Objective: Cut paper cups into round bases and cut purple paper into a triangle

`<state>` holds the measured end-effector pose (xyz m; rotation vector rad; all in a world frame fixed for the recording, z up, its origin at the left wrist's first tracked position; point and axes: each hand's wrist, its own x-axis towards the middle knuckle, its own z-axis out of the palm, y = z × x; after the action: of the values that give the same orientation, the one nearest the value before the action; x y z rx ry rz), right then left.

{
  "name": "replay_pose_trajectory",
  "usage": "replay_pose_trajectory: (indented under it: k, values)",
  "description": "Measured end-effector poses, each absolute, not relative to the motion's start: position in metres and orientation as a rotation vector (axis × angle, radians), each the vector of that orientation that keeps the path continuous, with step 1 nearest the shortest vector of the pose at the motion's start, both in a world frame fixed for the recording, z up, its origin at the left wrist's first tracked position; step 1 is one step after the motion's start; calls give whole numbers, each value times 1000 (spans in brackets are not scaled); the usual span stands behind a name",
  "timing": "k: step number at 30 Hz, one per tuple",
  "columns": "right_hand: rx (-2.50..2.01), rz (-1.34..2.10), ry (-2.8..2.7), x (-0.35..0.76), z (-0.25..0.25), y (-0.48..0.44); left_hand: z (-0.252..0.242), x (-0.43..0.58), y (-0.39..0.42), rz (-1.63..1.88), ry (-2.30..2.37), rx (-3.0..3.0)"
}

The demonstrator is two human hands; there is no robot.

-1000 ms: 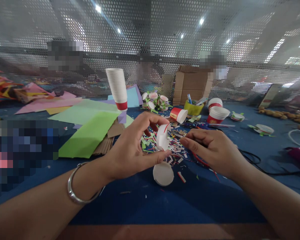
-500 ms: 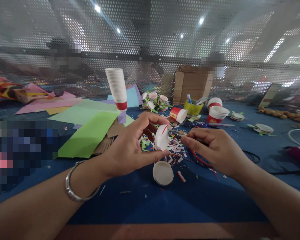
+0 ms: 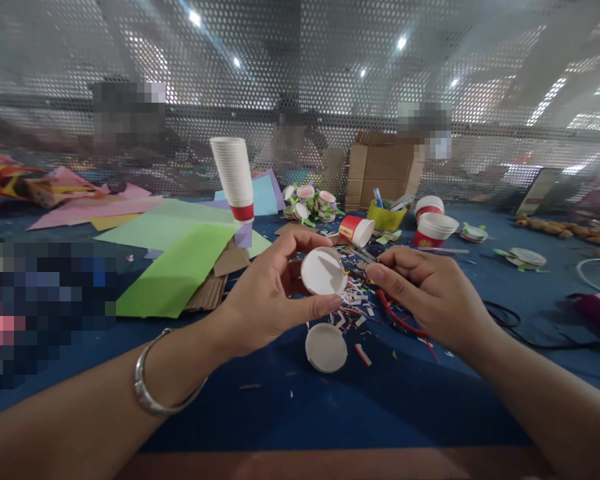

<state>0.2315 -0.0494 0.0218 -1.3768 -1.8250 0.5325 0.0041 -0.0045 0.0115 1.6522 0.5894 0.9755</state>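
In my left hand is a cut-down paper cup base, pinched between thumb and fingers, its round white hollow turned toward me. My right hand is closed on scissors, whose metal blades point left toward the cup base, a little apart from it. A red loop, apparently the scissors' handle, shows below that hand. Just under my left thumb, another white cup base lies on the blue table. Paper scraps are scattered between and behind the hands.
A tall stack of paper cups stands behind my left hand, near green paper sheets. Farther back are a tipped red cup, a yellow-green container, small paper-cup crafts and cardboard. More cups stand right.
The cup base in my left hand has turned, so its hollow now faces me instead of its side. My right hand and the scissors have shifted slightly up and away from it.
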Motion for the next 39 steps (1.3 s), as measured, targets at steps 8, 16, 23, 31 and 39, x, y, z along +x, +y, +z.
replay_pose_trajectory:
  k: [8,16,23,31,39]
  values:
    - [-1203,848,-1718,224,14,-48,6,9,-16,755,531,1451]
    - [-1190,1054,-1648,224,11,-46,9,8,-15,622,494,1227]
    - [-1188,1061,-1669,224,14,-48,11,7,-13,566,503,1159]
    - [-1224,1009,-1633,224,16,-49,16,6,-12,583,484,1080]
    - [-1211,886,-1713,228,17,-48,17,10,-10,722,604,998]
